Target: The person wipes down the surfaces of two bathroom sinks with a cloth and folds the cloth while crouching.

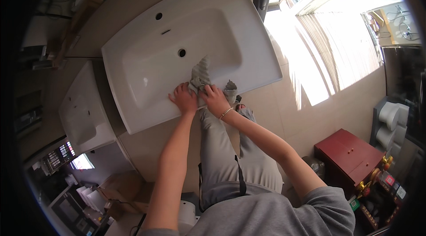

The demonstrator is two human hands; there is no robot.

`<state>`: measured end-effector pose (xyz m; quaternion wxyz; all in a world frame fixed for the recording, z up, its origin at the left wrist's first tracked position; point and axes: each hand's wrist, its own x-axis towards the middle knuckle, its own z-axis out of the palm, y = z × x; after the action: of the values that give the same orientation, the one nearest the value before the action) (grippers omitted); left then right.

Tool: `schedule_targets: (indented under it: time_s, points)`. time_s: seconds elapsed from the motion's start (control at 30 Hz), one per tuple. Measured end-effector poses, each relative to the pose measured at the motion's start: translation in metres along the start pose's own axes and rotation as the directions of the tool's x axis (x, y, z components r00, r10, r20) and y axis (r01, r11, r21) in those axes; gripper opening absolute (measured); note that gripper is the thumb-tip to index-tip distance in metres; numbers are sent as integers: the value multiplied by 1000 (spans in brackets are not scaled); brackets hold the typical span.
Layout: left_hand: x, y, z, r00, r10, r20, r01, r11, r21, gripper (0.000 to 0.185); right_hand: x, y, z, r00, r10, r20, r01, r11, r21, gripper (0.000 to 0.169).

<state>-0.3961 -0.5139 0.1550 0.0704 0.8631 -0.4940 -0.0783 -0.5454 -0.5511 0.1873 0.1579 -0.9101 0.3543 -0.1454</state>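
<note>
In front of me is a white ceramic washbasin (213,23) with a faucet hole, an overflow slot and a round drain hole. A crumpled, ribbed grey-green cloth (201,69) lies over its front rim, one pointed end reaching into the bowl. My right hand (215,99), a thin bracelet at the wrist, has hold of the cloth at the rim; more of the cloth bunches out to its right. Palm down on the rim, my left hand (185,99) rests just left of the cloth with its fingers somewhat apart, the inner side touching the fabric.
A second white basin (88,109) stands to the left across a dark gap. Tiled floor (266,113) lies below, sunlit near the window at upper right. At lower right are a red cabinet (349,156) and white ceramic pieces (389,116). My legs stand against the basin's front.
</note>
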Motion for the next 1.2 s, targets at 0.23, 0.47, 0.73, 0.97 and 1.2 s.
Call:
schedule_targets:
  time_s: [0.23, 0.47, 0.73, 0.97, 1.2]
  points:
    - [-4, -3, -4, 996, -32, -80, 28, 998, -48, 27, 9, 119, -43, 998, 57, -40, -61, 990, -130, 36]
    - [-14, 19, -9, 999, -44, 1, 44, 992, -119, 31, 69, 254, -61, 856, 375, -356, -439, 891, -114, 47]
    - [-9, 57, -28, 996, -33, 78, 53, 961, -271, 39, 317, 273, -26, 702, 338, -627, -531, 835, -145, 38]
    - [-20, 48, -25, 972, -83, 220, 151, 937, -315, 46, 368, -62, 124, 944, 29, -330, 94, 931, 352, 28]
    - [-17, 59, -29, 930, -127, 345, 366, 418, -832, 44, 358, -216, 166, 986, 9, -167, 87, 824, 560, 22]
